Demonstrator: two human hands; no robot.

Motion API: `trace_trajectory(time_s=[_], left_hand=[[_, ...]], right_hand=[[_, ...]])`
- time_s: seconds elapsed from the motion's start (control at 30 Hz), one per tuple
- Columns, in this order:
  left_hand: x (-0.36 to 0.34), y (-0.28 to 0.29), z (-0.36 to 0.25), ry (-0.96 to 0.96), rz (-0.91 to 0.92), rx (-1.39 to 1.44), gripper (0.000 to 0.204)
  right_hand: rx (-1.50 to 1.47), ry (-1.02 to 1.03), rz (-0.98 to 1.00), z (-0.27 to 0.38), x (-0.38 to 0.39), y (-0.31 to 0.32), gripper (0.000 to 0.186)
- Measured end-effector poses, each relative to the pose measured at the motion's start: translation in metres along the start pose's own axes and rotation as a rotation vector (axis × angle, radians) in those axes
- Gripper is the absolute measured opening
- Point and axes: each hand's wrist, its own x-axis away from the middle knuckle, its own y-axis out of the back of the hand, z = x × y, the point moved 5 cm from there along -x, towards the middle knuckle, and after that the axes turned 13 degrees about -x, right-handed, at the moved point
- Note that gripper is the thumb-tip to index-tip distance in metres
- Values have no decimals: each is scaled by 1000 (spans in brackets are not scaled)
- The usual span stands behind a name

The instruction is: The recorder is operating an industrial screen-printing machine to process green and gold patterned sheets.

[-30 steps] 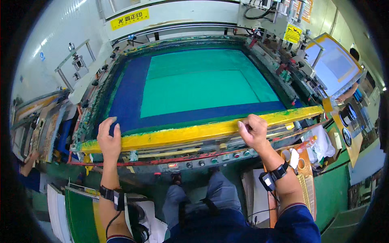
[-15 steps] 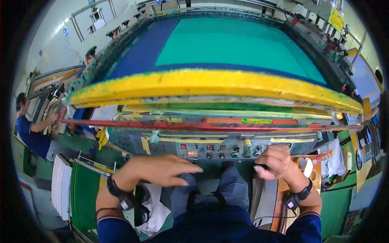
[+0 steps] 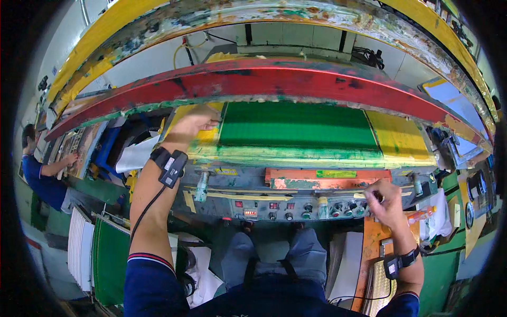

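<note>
My left hand (image 3: pixel 199 120) reaches under the raised red bar (image 3: pixel 253 79) to the left edge of a green sheet (image 3: pixel 298 127). The sheet lies flat on a yellow-edged print bed (image 3: pixel 398 138). Motion smears those fingers, so their grip is not clear. My right hand (image 3: pixel 388 203) is curled in front of the right end of the control panel (image 3: pixel 311 206). A small dark spot shows between its fingers, too small to name. A yellow frame (image 3: pixel 113 26) with paint-smeared inner sides stands lifted above the bed.
An orange-red strip (image 3: pixel 327 178) lies along the machine's front. Green boards (image 3: pixel 111 261) and white panels (image 3: pixel 79 248) stand at the left. On the right is a wooden table (image 3: pixel 372 238) with a bottle (image 3: pixel 421 213). A co-worker (image 3: pixel 45 177) works at the far left.
The yellow frame and red bar have risen, uncovering the bed and green sheet. My left hand has gone forward from near my lap to the sheet; my right has shifted slightly right and forward.
</note>
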Motion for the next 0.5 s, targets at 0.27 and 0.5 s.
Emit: trace_trajectory(time_s=[0.27, 0.5], left_hand=[[18, -4, 10, -239, -73, 450, 20], [22, -2, 18, -225, -303, 499, 26]], right_hand=[[101, -340, -148, -82, -48, 58, 19], [225, -35, -303, -282, -108, 98, 17]])
